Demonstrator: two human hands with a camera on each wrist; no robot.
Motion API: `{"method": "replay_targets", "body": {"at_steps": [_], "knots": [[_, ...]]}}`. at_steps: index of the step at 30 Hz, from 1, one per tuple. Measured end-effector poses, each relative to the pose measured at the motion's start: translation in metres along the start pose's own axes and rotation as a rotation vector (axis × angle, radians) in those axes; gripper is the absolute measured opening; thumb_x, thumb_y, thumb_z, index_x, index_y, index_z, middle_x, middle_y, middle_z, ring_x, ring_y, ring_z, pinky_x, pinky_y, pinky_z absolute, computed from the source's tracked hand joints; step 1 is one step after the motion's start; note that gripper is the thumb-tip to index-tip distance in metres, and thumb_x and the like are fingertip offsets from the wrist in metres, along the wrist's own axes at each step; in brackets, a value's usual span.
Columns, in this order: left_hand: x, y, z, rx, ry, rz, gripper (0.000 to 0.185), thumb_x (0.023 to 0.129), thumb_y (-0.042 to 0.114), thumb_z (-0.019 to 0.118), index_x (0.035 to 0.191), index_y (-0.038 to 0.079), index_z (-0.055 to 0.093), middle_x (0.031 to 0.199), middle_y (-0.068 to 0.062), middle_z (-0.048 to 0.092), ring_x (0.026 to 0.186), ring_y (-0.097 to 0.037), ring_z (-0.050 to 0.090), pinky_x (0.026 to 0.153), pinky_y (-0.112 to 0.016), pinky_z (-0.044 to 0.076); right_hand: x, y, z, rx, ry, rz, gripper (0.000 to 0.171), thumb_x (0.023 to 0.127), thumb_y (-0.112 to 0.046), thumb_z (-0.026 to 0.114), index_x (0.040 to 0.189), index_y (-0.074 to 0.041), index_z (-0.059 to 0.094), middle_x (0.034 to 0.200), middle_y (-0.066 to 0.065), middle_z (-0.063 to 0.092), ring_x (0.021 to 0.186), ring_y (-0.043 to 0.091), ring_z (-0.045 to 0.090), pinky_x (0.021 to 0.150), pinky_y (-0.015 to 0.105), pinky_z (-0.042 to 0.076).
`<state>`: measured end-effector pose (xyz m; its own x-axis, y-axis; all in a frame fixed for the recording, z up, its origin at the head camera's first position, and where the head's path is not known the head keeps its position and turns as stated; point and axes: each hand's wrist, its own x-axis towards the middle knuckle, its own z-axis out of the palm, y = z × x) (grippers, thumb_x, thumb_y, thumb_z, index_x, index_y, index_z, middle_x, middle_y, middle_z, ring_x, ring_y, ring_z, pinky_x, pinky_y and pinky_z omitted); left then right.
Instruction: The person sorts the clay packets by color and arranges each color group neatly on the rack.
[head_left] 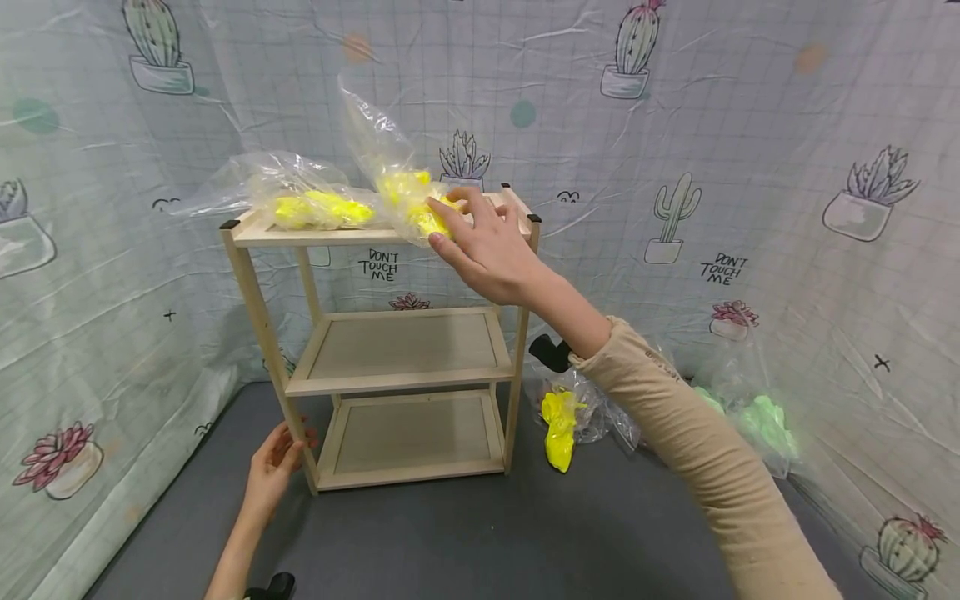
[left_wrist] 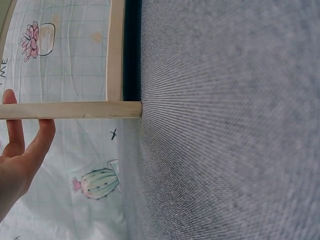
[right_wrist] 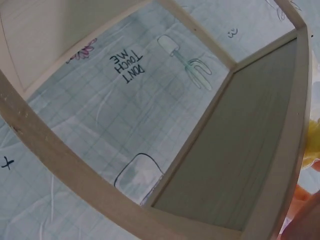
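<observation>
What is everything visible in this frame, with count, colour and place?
shelf: 1, pale wood, three tiers, on the floor at centre.
top bags: 2, clear plastic with yellow contents, on the top tier.
floor bag: 1, clear with yellow contents, on the floor right of the shelf.
green bag: 1, clear with pale green contents, on the floor against the right wall.
floor: 1, dark grey.
backdrop: 1, pale cloth printed with cacti, all around.
left hand: 1, touching the front left leg.
right hand: 1, on the right top bag.
</observation>
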<state>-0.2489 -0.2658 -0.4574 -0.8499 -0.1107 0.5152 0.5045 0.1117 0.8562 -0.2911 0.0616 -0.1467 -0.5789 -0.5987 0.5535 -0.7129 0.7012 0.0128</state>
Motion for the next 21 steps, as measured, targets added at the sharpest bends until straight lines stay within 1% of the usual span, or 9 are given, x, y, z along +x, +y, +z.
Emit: {"method": "replay_targets", "body": {"at_steps": [4, 8, 11, 14, 18, 21], "knots": [[-0.001, 0.000, 0.000, -0.003, 0.002, 0.005, 0.035, 0.091, 0.001, 0.043, 0.122, -0.015, 0.037, 0.096, 0.014, 0.064, 0.085, 0.002, 0.062, 0.066, -0.016, 0.049, 0.000, 0.000, 0.004, 0.014, 0.047, -0.015, 0.047, 0.097, -0.036, 0.028, 0.140, -0.019, 0.030, 0.126, 0.006, 0.033, 0.116, 0.017, 0.037, 0.095, 0.043, 0.021], [-0.002, 0.000, 0.000, -0.009, 0.004, 0.010, 0.034, 0.091, 0.000, 0.043, 0.123, -0.014, 0.038, 0.096, 0.014, 0.064, 0.085, 0.002, 0.062, 0.066, -0.016, 0.049, 0.002, -0.001, 0.007, -0.002, 0.074, -0.006, 0.045, 0.096, -0.036, 0.031, 0.139, -0.020, 0.032, 0.122, 0.004, 0.038, 0.111, 0.016, 0.041, 0.093, 0.043, 0.023], [-0.002, 0.000, 0.000, -0.014, 0.004, 0.010, 0.033, 0.091, 0.000, 0.042, 0.123, -0.010, 0.041, 0.096, 0.013, 0.064, 0.085, 0.001, 0.063, 0.066, -0.016, 0.050, 0.004, -0.004, 0.007, -0.021, 0.088, 0.009, 0.045, 0.096, -0.036, 0.032, 0.138, -0.020, 0.033, 0.119, 0.004, 0.041, 0.110, 0.018, 0.041, 0.092, 0.044, 0.024], [0.000, 0.001, 0.000, -0.018, 0.003, 0.012, 0.033, 0.091, -0.001, 0.042, 0.123, -0.010, 0.041, 0.096, 0.012, 0.064, 0.085, 0.001, 0.063, 0.066, -0.017, 0.050, 0.007, -0.007, 0.007, -0.056, 0.095, 0.026, 0.044, 0.097, -0.037, 0.030, 0.138, -0.021, 0.033, 0.119, 0.003, 0.044, 0.112, 0.019, 0.041, 0.092, 0.044, 0.024], [0.001, 0.001, 0.002, -0.026, 0.003, 0.016, 0.034, 0.091, -0.002, 0.042, 0.122, -0.015, 0.038, 0.095, 0.012, 0.064, 0.084, 0.001, 0.063, 0.065, -0.017, 0.050, 0.012, -0.010, 0.008, -0.094, 0.100, 0.051, 0.043, 0.097, -0.037, 0.028, 0.137, -0.022, 0.034, 0.120, 0.001, 0.047, 0.114, 0.020, 0.042, 0.093, 0.044, 0.023], [0.000, 0.000, 0.002, -0.036, 0.004, 0.021, 0.033, 0.091, -0.002, 0.042, 0.121, -0.016, 0.037, 0.095, 0.011, 0.064, 0.084, 0.000, 0.063, 0.066, -0.017, 0.050, 0.014, -0.012, 0.010, -0.098, 0.108, 0.061, 0.040, 0.097, -0.038, 0.027, 0.133, -0.021, 0.037, 0.121, 0.001, 0.049, 0.114, 0.021, 0.042, 0.094, 0.046, 0.023]]}}
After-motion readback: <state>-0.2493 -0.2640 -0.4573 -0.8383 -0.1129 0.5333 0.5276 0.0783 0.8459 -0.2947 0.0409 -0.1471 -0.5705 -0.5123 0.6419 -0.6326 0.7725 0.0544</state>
